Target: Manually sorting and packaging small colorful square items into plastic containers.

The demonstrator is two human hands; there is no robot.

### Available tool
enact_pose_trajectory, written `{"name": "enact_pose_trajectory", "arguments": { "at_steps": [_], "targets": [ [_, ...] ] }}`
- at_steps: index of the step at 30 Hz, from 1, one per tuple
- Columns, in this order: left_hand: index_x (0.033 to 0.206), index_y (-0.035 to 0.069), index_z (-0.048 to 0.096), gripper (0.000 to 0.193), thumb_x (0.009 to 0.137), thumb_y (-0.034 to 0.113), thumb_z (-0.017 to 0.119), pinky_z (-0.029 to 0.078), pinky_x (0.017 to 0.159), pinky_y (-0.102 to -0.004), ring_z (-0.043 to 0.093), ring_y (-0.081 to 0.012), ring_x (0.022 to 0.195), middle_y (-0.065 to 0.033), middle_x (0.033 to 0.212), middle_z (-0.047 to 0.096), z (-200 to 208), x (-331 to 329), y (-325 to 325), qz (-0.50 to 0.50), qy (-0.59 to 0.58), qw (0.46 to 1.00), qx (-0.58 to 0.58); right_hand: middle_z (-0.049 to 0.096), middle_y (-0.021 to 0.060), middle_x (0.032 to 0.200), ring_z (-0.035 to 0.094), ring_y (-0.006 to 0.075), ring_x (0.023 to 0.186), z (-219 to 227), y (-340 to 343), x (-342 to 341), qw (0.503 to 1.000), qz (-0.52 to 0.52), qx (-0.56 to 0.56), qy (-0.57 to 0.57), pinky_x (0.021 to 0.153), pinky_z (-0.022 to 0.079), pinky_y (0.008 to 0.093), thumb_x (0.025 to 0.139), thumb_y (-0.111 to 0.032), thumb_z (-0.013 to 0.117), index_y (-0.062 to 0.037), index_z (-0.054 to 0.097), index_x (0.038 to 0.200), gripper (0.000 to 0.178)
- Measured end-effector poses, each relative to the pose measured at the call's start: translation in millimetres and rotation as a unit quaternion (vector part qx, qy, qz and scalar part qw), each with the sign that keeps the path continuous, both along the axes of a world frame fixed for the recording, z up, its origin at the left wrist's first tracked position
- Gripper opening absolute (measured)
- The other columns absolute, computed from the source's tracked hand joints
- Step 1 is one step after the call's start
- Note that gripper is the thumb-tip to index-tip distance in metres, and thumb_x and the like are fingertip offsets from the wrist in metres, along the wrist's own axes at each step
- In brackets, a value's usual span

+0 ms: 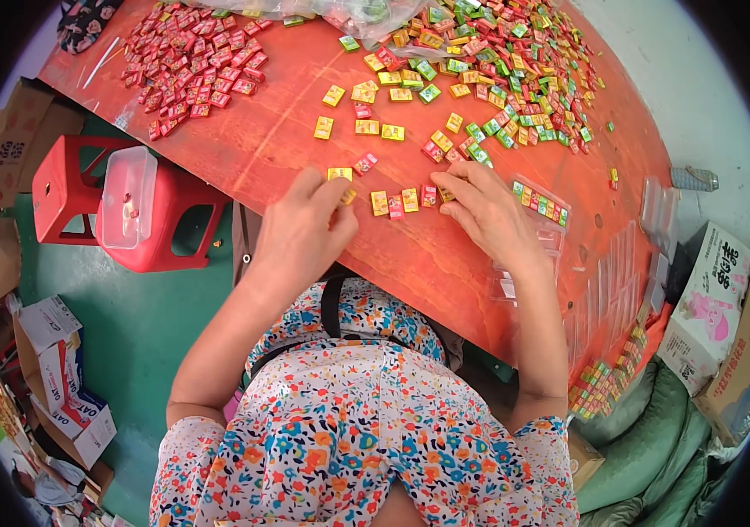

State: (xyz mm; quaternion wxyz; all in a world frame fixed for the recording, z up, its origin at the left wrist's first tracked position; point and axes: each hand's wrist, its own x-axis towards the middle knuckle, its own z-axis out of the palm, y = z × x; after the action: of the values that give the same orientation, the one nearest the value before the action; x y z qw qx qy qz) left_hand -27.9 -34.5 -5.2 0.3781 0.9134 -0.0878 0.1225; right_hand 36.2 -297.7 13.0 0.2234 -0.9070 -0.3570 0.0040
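A short row of small boxes stands on the red tabletop between my hands, with a yellow box (379,204) at its left end and a red box (429,195) further right. My left hand (305,227) is closed, pinching a small yellow box (349,196) between thumb and fingers. My right hand (491,211) has its fingertips closed on another small yellow box (446,193) at the row's right end. Just beyond my left fingers lie one more yellow box (338,173) and a red-and-white box (365,162). A clear case (566,207) holding a row of coloured boxes lies right of my right hand.
Red boxes (204,61) are heaped at the far left, and mixed coloured boxes (524,79) at the far right under a plastic bag (375,16). Clear cases (612,281) cover the right side. Red stools (160,220), one bearing a clear tub (127,198), stand left; cartons (709,299) stand right.
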Motion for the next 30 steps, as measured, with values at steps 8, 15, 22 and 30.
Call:
{"name": "enact_pose_trajectory", "arguments": {
  "at_steps": [8,15,22,30],
  "targets": [
    [0.101,0.001,0.064,0.025,0.087,0.019,0.072,0.054,0.061,-0.0460,0.066,-0.0382,0.074,-0.0163,0.089,0.061,0,0,-9,-0.030,0.060,0.997,0.027,0.062,0.0132,0.112,0.062,0.0324,0.105,-3,2,-4,0.998,-0.020,0.038,0.055,0.087,0.052,0.0396,0.084,-0.014,0.075,-0.0042,0.065,0.118,0.037],
    [0.109,0.001,0.067,0.033,0.085,0.020,0.077,0.053,0.064,-0.0396,0.065,-0.0297,0.072,-0.0135,0.086,0.062,-1,-2,-7,-0.022,0.048,0.998,0.024,0.063,0.0111,0.110,0.062,0.0332,0.103,-4,11,-5,0.998,-0.011,0.030,0.049,0.088,0.052,0.0420,0.081,-0.021,0.077,-0.0064,0.065,0.117,0.041],
    [0.115,0.005,0.066,0.040,0.083,0.027,0.078,0.054,0.064,-0.0391,0.067,-0.0287,0.078,-0.0109,0.097,0.061,12,-7,-7,-0.002,0.069,0.996,0.056,0.066,0.0077,0.118,0.058,0.0286,0.113,9,12,29,0.992,0.014,-0.033,-0.120,0.097,0.046,0.0419,0.083,-0.012,0.070,-0.0079,0.068,0.116,0.034],
    [0.115,0.009,0.061,0.047,0.075,0.027,0.079,0.055,0.063,-0.0347,0.068,-0.0229,0.080,-0.0061,0.103,0.058,2,12,-29,-0.113,-0.032,0.981,0.154,0.066,0.0052,0.117,0.058,0.0249,0.112,2,11,39,0.980,0.084,-0.061,-0.171,0.095,0.046,0.0397,0.082,-0.006,0.068,-0.0081,0.069,0.114,0.033]
  ]
}}
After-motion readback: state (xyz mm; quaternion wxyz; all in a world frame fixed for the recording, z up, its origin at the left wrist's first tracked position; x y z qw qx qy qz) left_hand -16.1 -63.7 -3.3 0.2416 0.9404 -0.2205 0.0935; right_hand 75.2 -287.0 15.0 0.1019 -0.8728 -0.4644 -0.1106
